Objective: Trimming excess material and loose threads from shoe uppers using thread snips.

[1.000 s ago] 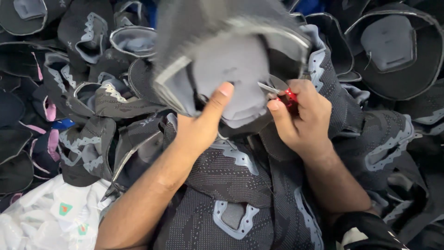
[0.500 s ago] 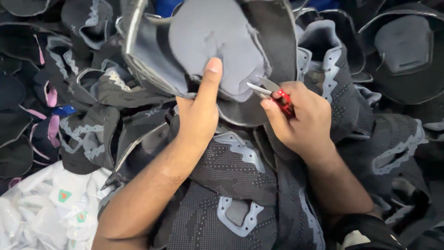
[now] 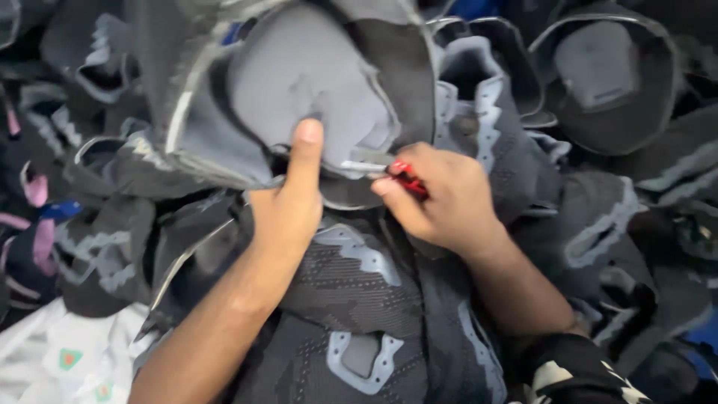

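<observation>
Centrally, a grey shoe upper [image 3: 299, 82] held up above a heap of dark uppers [image 3: 359, 299]. Left hand [image 3: 288, 209] clamped on its lower edge, thumb pressed flat against the grey lining, other fingers hidden behind. Right hand [image 3: 441, 198] just right of that thumb, fingers closed tight around small red-handled snips [image 3: 404, 178], metal tip touching the upper's lower edge. Below and far left of the upper, white fabric pieces [image 3: 52, 359].
</observation>
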